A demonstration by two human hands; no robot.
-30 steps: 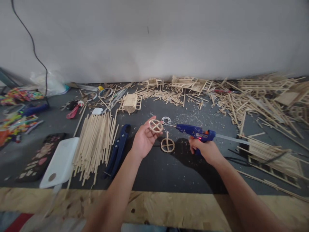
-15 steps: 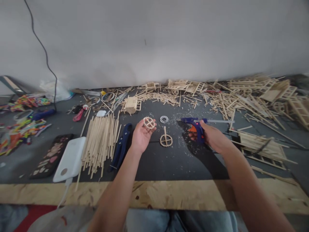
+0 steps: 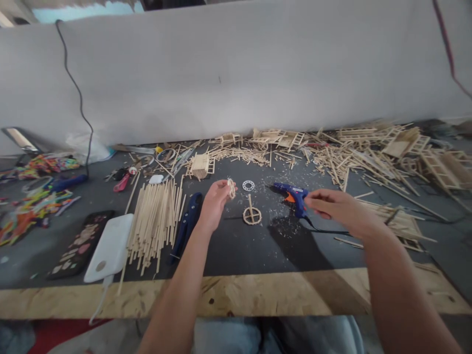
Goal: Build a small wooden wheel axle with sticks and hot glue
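While the far left edge of the worktop (image 3: pixel 258 295) is carrying a heap of colourful scraps (image 3: pixel 33 206), a dark phone (image 3: pixel 79 244) and a white power bank (image 3: pixel 110 248) are lying nearer the front edge, with a loose bundle of wooden sticks (image 3: pixel 155 221) and blue cutters (image 3: pixel 186 223) just beside them. Right of the cutters, the left hand (image 3: pixel 214 204) is hovering above the middle of the worktop, pinching a small spoked stick wheel (image 3: pixel 231 188) between thumb and fingertips and tilting it nearly edge-on — so its cross spokes are hard to read. A second wheel with an axle stick (image 3: pixel 252 214) is lying flat just right of it, its axle pointing up, and a flat metal ring (image 3: pixel 248 185) is lying behind, toward the back edge. Further right, the glue gun (image 3: pixel 293 196) is resting on the worktop with its nozzle pointing left, and the right hand (image 3: pixel 341 209) is hanging beside its handle with fingers loosely curled and holding nothing; whether a fingertip is touching the gun I cannot tell. Judging by this, the wheel is being brought toward the axle for joining — the next move is calling for a steady, centred seating on the axle tip. Along the back right corner, stick offcuts and ladder frames (image 3: pixel 387 147) are piling up.
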